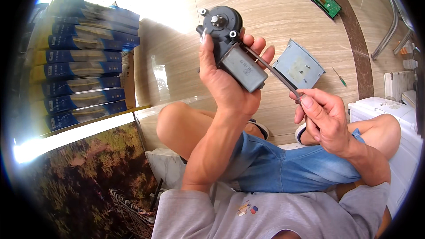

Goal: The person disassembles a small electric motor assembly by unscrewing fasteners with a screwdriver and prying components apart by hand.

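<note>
My left hand (232, 89) is wrapped round a geared electric motor (244, 68), raised above the floor. Its round black gearbox points away from me, with a small toothed metal shaft in the middle and pale bushings at the edge. The motor's body is a grey metal can with stamped marks. From beside the gearbox a dark sleeved cable (273, 71) runs straight down to the right. Thumb and fingers of my right hand (326, 117) pinch the cable's far end, where a bit of red shows. The tip itself is mostly hidden by the fingers.
On the tiled floor lie a grey metal cover (299, 64), a green circuit board (324, 1) and a screwdriver (340, 77) with a green handle. Blue and yellow boxes (84, 68) are stacked at left. A white plastic container (405, 139) and metal chair legs (389, 31) stand at right.
</note>
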Demonstrator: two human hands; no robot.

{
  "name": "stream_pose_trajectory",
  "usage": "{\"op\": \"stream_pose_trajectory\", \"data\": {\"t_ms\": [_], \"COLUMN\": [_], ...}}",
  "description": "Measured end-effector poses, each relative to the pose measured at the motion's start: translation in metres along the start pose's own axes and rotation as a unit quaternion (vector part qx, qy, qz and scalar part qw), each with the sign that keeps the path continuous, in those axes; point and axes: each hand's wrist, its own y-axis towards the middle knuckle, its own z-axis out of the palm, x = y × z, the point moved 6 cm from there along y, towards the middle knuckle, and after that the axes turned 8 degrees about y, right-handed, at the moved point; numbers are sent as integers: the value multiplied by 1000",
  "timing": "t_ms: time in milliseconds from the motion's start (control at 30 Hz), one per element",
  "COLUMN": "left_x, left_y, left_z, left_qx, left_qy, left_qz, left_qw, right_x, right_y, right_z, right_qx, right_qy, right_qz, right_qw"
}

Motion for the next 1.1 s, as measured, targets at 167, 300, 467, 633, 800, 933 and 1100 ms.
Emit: {"op": "stream_pose_trajectory", "data": {"t_ms": [167, 300, 467, 633, 800, 933, 1100], "left_x": [5, 12, 13, 13, 14, 20, 22], "left_y": [4, 5, 6, 4, 4, 6, 5], "left_z": [-3, -3, 0, 1, 4, -2, 1], "left_qx": [28, 37, 47, 5, -5, 26, 29], "left_qy": [-13, -7, -13, -2, -22, -44, -20], "left_qz": [-16, -22, -3, -6, -10, -23, -11], "left_qw": [999, 999, 999, 1000, 1000, 998, 999], "right_x": [-3, -4, 31, 38, 17, 10, 41], "right_y": [-3, -6, -16, -12, 2, 4, -3], "right_z": [2, -4, 8, 4, -14, -14, -6], "right_qx": [-13, -31, -82, -67, -31, 28, -69], "right_qy": [12, -31, -483, -460, 101, 54, -413], "right_qz": [4, -43, -391, -388, 74, 137, -292], "right_qw": [1000, 998, 779, 796, 992, 989, 860]}}
